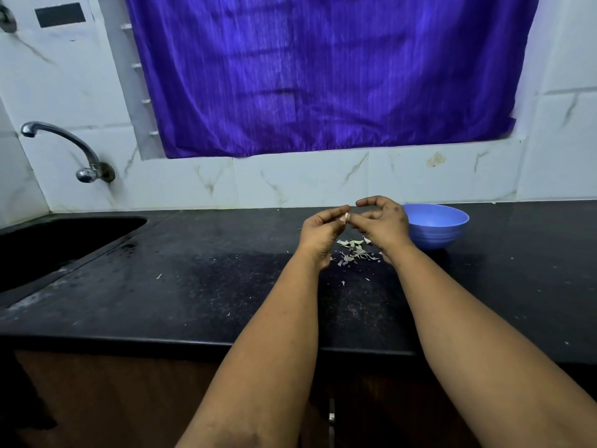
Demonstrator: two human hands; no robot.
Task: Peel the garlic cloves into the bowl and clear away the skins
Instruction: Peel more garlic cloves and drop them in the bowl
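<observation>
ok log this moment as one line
step: peeling | left hand: pinches garlic clove | right hand: pinches same clove | skins: on counter | bowl: right of hands

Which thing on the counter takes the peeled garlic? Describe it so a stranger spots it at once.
Start at the purple curtain on the back wall and drop to the black counter below its right half. There, just right of the right hand, stands a blue bowl. It is the only dish on the counter; its neighbours are just pale garlic skins scattered to its left.
</observation>
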